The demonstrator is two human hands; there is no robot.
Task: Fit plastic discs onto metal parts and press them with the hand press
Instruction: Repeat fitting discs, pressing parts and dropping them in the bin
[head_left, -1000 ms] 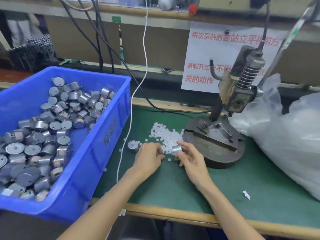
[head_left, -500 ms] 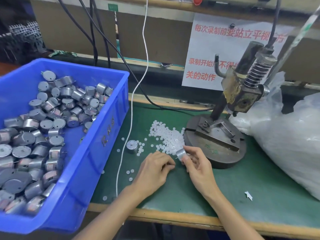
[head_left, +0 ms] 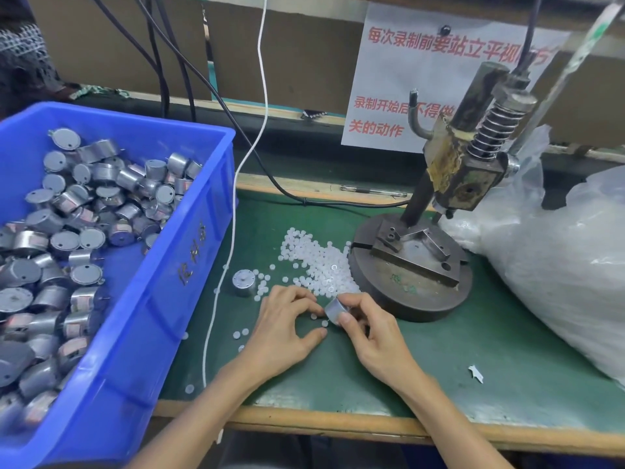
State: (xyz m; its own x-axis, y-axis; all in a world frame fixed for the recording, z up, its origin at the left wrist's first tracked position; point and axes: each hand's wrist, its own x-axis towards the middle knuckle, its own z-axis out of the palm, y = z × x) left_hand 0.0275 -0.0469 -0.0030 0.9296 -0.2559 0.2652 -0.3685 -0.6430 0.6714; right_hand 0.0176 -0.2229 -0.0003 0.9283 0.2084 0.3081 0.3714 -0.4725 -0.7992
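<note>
My right hand [head_left: 368, 336] pinches a small silver metal part [head_left: 334, 308] between thumb and fingers, tilted just above the green mat. My left hand [head_left: 284, 326] is beside it, with bent fingertips among loose white plastic discs and the thumb spread apart; I see nothing gripped in it. One disc [head_left: 324, 322] lies between the thumb tip and the held part. The pile of discs [head_left: 321, 262] is just beyond both hands. The hand press [head_left: 456, 170] stands on its round base [head_left: 412, 292] at right, its bed bare.
A second metal part [head_left: 244, 282] stands on the mat left of my hands. A blue bin [head_left: 162, 299] of metal parts fills the left side. A white cord [head_left: 220, 282] runs beside it. A large plastic bag [head_left: 558, 265] lies at right, a paper scrap [head_left: 475, 373] on the mat.
Both hands have drawn slightly toward me, away from the pile. My left thumb has spread away from its fingers. The right hand still holds the metal part.
</note>
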